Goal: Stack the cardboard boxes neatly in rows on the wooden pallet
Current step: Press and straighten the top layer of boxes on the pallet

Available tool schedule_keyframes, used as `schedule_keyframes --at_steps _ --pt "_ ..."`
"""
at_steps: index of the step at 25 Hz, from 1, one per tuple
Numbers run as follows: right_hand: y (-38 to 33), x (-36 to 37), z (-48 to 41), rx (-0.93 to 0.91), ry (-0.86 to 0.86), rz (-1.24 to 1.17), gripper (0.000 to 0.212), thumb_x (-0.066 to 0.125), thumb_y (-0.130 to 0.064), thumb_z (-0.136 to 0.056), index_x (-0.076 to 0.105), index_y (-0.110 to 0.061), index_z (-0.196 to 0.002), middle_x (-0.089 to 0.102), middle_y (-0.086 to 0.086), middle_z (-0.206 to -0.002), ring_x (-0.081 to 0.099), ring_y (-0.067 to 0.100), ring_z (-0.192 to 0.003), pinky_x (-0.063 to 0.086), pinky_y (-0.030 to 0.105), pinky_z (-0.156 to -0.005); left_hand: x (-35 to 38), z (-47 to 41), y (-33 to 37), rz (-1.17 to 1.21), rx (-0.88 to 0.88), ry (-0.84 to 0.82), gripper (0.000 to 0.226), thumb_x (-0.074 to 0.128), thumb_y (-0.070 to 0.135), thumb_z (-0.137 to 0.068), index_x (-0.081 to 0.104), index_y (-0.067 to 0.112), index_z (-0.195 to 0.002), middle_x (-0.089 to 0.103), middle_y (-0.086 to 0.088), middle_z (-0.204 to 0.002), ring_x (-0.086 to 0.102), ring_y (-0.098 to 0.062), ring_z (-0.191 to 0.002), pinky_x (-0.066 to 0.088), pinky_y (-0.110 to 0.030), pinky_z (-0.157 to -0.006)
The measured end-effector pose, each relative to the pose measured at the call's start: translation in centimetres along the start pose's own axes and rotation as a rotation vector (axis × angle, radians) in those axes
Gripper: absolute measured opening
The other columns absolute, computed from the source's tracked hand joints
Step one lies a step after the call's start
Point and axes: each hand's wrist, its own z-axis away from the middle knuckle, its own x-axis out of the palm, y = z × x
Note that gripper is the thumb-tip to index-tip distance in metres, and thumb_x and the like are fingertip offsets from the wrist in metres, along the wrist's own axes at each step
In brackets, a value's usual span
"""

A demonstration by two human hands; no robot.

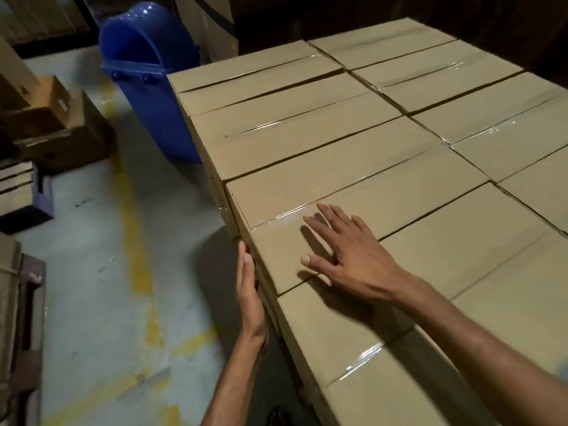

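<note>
Several taped cardboard boxes lie side by side in two rows, forming a flat top layer of a tall stack. My right hand (347, 256) lies flat with fingers spread on top of one box (384, 207) in the near row. My left hand (249, 290) presses with straight fingers against that box's left end face, at the stack's edge. A neighbouring box (338, 330) sits closer to me, under my right forearm. The wooden pallet beneath the stack is hidden.
A blue plastic bin (147, 81) leans against the stack's far left corner. Open brown cartons (55, 127) stand on the floor at left. A pallet edge (27, 333) shows at lower left. Concrete floor with worn yellow lines (135, 241) runs alongside the stack.
</note>
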Motion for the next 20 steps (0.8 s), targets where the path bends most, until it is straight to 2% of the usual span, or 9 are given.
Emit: schedule_keyframes --at_steps 3,4,6,9,11,13,15,18,20 --pt "-0.4 2.5 4.8 0.012 0.014 0.133 0.075 0.014 -0.078 -0.098 0.000 -0.042 -0.163 -0.014 -0.010 -0.170 -0.018 0.008 -0.156 -0.006 0.045 -0.128 2.0 4.8 -1.6 0.185 -0.097 -0.074 0.064 0.055 0.053 -0.099 0.044 0.025 -0.155 0.049 0.003 -0.155 0.046 -0.015 -0.143 0.033 -0.046 -0.121" --pt "-0.3 3.0 5.4 0.007 0.020 0.160 0.075 0.012 -0.077 -0.099 0.000 -0.040 -0.163 -0.012 -0.008 -0.171 -0.016 0.010 -0.157 -0.004 0.046 -0.128 2.8 5.9 -1.7 0.254 -0.128 -0.081 0.059 0.055 0.055 -0.099 0.052 0.024 -0.149 0.054 -0.005 -0.151 0.050 -0.024 -0.140 0.036 -0.049 -0.119" --pt "0.1 3.2 5.2 -0.016 0.022 0.148 0.075 0.010 -0.076 -0.100 0.002 -0.038 -0.164 -0.008 -0.005 -0.172 -0.012 0.014 -0.158 -0.002 0.048 -0.128 3.8 6.8 -1.1 0.286 -0.170 0.015 0.052 0.047 0.058 -0.100 0.071 0.022 -0.130 0.065 -0.016 -0.137 0.060 -0.033 -0.129 0.046 -0.049 -0.111" --pt "0.8 1.9 6.1 -0.091 -0.019 0.083 0.073 0.016 -0.073 -0.102 0.009 -0.035 -0.164 -0.001 0.000 -0.173 -0.006 0.017 -0.159 -0.001 0.048 -0.128 4.9 8.0 -0.1 0.220 -0.156 0.084 0.064 0.031 0.059 -0.106 0.073 0.012 -0.122 0.069 -0.018 -0.128 0.065 -0.035 -0.122 0.051 -0.045 -0.104" --pt "1.5 0.8 8.5 -0.129 -0.030 0.048 0.073 0.017 -0.073 -0.101 0.009 -0.036 -0.164 -0.004 -0.001 -0.173 -0.008 0.017 -0.158 -0.001 0.050 -0.128 4.4 7.4 -2.2 0.240 -0.163 0.116 0.066 0.034 0.065 -0.104 0.074 0.016 -0.121 0.070 -0.015 -0.128 0.066 -0.032 -0.120 0.049 -0.049 -0.107" --pt "2.5 0.4 12.5 -0.132 -0.030 0.041 0.074 0.014 -0.075 -0.100 0.008 -0.038 -0.164 -0.008 -0.004 -0.172 -0.011 0.016 -0.158 -0.003 0.051 -0.128 3.0 7.9 -5.7 0.140 -0.208 0.215 0.075 0.048 0.081 -0.090 0.065 0.024 -0.137 0.063 -0.009 -0.141 0.060 -0.029 -0.130 0.041 -0.057 -0.115" --pt "3.7 0.7 16.9 -0.133 -0.053 0.078 0.076 0.010 -0.077 -0.098 0.005 -0.039 -0.163 -0.011 -0.005 -0.171 -0.013 0.016 -0.157 -0.004 0.052 -0.128 2.0 11.6 -6.9 0.085 -0.182 0.159 0.081 0.051 0.086 -0.085 0.052 0.035 -0.148 0.051 -0.001 -0.154 0.051 -0.024 -0.140 0.033 -0.057 -0.119" --pt "4.5 2.2 19.7 -0.145 -0.073 0.143 0.077 0.007 -0.076 -0.099 0.003 -0.035 -0.164 -0.010 0.000 -0.172 -0.013 0.019 -0.158 -0.004 0.053 -0.127 4.3 17.5 -4.2 0.048 -0.104 -0.016 0.066 0.047 0.066 -0.099 0.043 0.029 -0.154 0.052 -0.008 -0.152 0.053 -0.030 -0.138 0.041 -0.055 -0.114" --pt "4.4 2.0 19.7 -0.156 -0.053 0.098 0.076 0.011 -0.074 -0.100 0.009 -0.033 -0.164 -0.004 0.002 -0.173 -0.008 0.020 -0.159 -0.004 0.050 -0.128 5.2 18.1 -3.0 0.033 -0.049 0.019 0.060 0.050 0.047 -0.104 0.034 0.026 -0.158 0.051 -0.007 -0.153 0.054 -0.029 -0.137 0.045 -0.050 -0.111"
